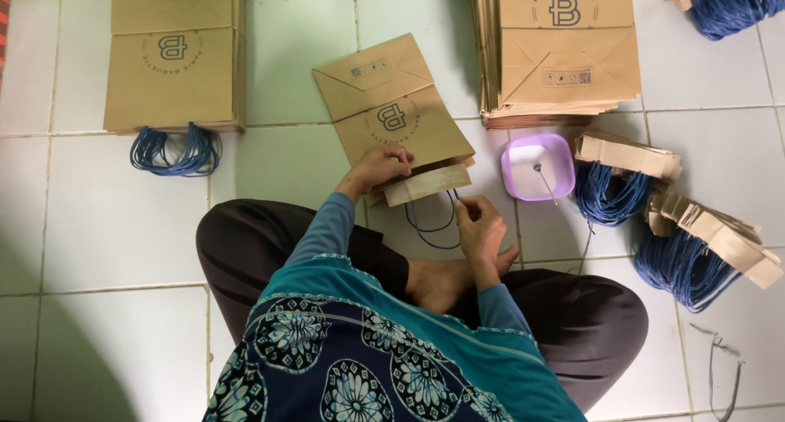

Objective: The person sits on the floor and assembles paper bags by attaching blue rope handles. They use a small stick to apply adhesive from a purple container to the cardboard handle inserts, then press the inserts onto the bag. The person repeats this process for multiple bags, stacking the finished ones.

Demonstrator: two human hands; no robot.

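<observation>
Nearest, the right hand [481, 230] pinches a blue cord [431, 226]. Left hand [378, 167] presses a paper strip [427, 183] on the flat brown bag [392, 111], hands apart.

Straight ahead of me, the flat paper bag [392, 111] takes up the middle of the tiled floor [106, 217]. To my left the tiles lie bare up to the stack of bags with blue handles [176, 58], so I can sweep that way freely. To my right it is tight: the purple glue tub [537, 165], the tall bag stack [564, 50] and the bundles of blue cord handles [654, 226] crowd close. My crossed legs [262, 242] block the near side.
</observation>
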